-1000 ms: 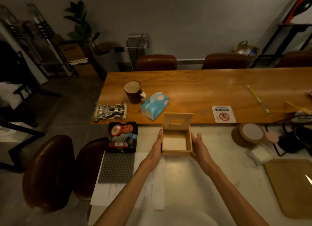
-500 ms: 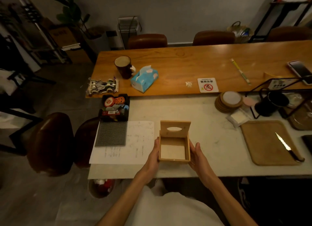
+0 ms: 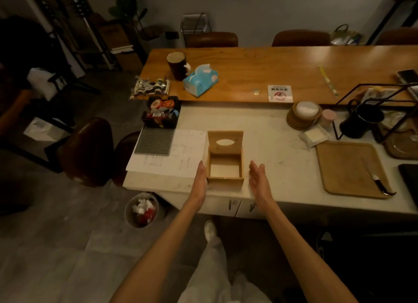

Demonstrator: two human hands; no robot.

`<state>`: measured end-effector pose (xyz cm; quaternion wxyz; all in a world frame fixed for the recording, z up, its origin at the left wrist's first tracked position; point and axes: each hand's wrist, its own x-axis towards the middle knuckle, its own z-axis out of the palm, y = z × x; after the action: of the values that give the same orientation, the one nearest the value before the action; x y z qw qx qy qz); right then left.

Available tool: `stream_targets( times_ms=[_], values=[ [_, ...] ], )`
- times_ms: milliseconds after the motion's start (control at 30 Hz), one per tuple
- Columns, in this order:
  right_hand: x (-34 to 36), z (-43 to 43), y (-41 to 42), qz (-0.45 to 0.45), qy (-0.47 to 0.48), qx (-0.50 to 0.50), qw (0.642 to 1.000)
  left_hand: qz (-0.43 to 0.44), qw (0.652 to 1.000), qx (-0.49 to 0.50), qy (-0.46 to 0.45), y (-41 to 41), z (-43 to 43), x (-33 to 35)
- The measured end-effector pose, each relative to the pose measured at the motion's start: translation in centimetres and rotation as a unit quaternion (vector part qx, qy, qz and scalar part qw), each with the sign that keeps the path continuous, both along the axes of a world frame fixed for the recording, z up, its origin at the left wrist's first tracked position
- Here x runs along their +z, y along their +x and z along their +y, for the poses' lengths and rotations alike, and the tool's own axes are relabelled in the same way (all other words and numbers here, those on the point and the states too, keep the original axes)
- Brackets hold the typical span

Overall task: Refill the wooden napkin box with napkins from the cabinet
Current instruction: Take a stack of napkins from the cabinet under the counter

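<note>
We hold our left hand point(image 3: 200, 180) flat, fingers straight and together, grasping nothing; its fingertips lie against or just beside the left wall of the wooden napkin box point(image 3: 225, 160), and we cannot tell whether they touch. Our right hand point(image 3: 258, 180) is likewise spread open and empty, palm turned toward the box, clearly apart from its right wall.

The box stands between our hands near the front edge of the pale counter point(image 3: 271, 148). Its lid point(image 3: 225, 142), with an oval slot, is tipped up at the far side, and the inside shows only the bare bottom. Its left wall sits just beside a sheet of paper point(image 3: 181, 155), on which a grey studded mat point(image 3: 155, 141) lies. Beyond the mat is a black tray of small items point(image 3: 161, 112).

To the right on the counter we see a stack of round coasters point(image 3: 304, 116), a small packet point(image 3: 314, 135), a black mug point(image 3: 359, 122) within a wire rack, and a tan board point(image 3: 348, 167) with a knife point(image 3: 376, 180) on it.

Behind the counter runs a wooden table point(image 3: 260, 69) holding a dark cup point(image 3: 176, 64), a blue tissue pack point(image 3: 200, 79), a toy car point(image 3: 150, 88) and a no-smoking sign point(image 3: 280, 93).

Below the counter edge we see cabinet doors point(image 3: 239, 207) with two small handles, directly under the box, and a waste bin point(image 3: 141, 210) to their left.
</note>
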<state>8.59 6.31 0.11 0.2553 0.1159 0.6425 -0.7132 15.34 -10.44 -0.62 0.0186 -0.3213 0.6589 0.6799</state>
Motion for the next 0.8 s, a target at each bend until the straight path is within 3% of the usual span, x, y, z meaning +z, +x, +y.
stream_targets(
  times_ms=[100,233,300,333,400,433,500,600,733,800],
  values=[
    [-2.0,1.6,4.1,0.002,0.061,-0.139,0.988,-0.013,0.997,0.054,-0.048,3.5,2.1,0.0],
    [-6.2,1.8,9.0,-0.088,0.116,-0.017,0.989,-0.048,0.993,0.013,-0.106,7.5,2.5,-3.3],
    [-7.0,1.0,9.6,-0.034,0.195,0.030,0.980,-0.075,0.956,-0.082,-0.272,8.1,1.7,-4.6],
    [-6.8,0.5,9.6,0.041,0.267,0.044,0.962,-0.090,0.915,-0.132,-0.369,8.1,0.9,-5.3],
    [-6.4,-0.2,9.4,0.228,0.445,0.074,0.863,-0.096,0.835,-0.196,-0.505,7.6,-0.7,-6.3],
    [-6.5,-0.5,9.2,0.282,0.510,0.100,0.806,-0.091,0.807,-0.212,-0.544,7.2,-1.7,-6.8],
    [-8.1,-0.8,8.6,0.317,0.571,0.155,0.741,-0.070,0.774,-0.226,-0.587,6.4,-3.6,-9.1],
    [-12.4,-0.8,7.9,0.345,0.590,0.179,0.707,-0.013,0.742,-0.188,-0.643,5.9,-4.6,-12.6],
    [-16.7,-1.8,7.1,0.429,0.562,0.072,0.704,0.095,0.704,-0.087,-0.698,5.1,-4.4,-16.7],
    [-18.6,-2.3,6.0,0.490,0.552,0.005,0.675,0.169,0.672,-0.025,-0.721,3.9,-4.7,-18.5]
  ],
)
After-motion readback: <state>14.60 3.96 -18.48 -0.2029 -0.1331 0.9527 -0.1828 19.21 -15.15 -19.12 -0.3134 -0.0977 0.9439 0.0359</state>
